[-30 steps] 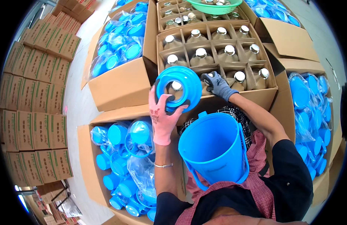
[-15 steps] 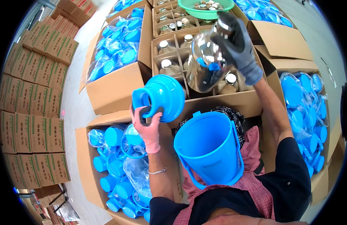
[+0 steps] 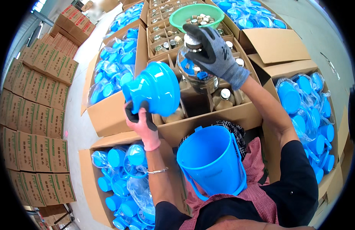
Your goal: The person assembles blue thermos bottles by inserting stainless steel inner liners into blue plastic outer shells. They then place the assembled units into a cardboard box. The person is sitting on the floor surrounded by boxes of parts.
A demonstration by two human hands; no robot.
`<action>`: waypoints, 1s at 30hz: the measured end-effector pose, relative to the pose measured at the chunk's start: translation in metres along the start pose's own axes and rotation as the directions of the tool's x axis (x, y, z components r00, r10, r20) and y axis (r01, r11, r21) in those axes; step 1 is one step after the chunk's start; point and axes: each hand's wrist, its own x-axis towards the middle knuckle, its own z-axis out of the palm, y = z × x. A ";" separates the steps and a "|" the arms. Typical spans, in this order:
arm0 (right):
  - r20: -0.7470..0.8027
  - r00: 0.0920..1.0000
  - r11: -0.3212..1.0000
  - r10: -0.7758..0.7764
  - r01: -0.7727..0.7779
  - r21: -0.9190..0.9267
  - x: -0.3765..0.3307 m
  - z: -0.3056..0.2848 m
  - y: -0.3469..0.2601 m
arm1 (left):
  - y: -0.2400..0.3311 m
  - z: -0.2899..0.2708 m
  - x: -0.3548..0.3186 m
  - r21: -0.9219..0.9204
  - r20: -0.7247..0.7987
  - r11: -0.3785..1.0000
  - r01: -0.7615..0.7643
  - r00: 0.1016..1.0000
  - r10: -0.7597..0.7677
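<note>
My left hand [image 3: 142, 122], in a pink glove with dark fingertips, grips the narrow end of a stepped blue plastic lid [image 3: 153, 90] and holds it tilted over the carton. My right hand [image 3: 215, 53], gloved in grey and black, is closed around the capped neck of a clear glass bottle [image 3: 194, 69]. That bottle hangs nearly upright above a divided carton [image 3: 208, 122], where other bottles with white caps [image 3: 225, 94] stand. A blue bucket [image 3: 214, 174] with its handle down rests against my lap, its mouth facing up.
A green basin [image 3: 177, 18] of small caps sits on the far carton. Cartons of bagged blue plastic pieces stand at left [image 3: 116, 57], near left [image 3: 118, 188], right [image 3: 300, 99] and far right [image 3: 254, 15]. Stacked closed cartons [image 3: 35, 111] line the left side. An open flap [image 3: 275, 44] juts out at right.
My right hand has moved left with the bottle, which now hangs more upright. My left hand has turned the blue lid, so the opening at its narrow end no longer shows.
</note>
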 end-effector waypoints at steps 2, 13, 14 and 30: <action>-0.049 0.999 1.000 -0.010 0.011 0.021 -0.001 0.007 0.004 | -0.009 0.016 0.022 0.004 -0.003 0.998 -0.058 0.998 0.058; -0.237 0.880 0.774 0.411 -0.199 0.601 -0.018 0.017 0.002 | -0.001 0.117 0.056 -0.167 0.241 0.962 -0.218 0.937 0.254; -0.265 0.855 0.770 0.447 -0.216 0.600 -0.014 0.014 -0.005 | -0.002 0.117 0.056 -0.194 0.269 0.957 -0.214 0.927 0.262; -0.221 0.751 0.611 0.622 -0.290 0.737 -0.026 0.024 0.005 | -0.017 0.132 0.053 0.221 0.369 0.846 -0.485 0.845 0.388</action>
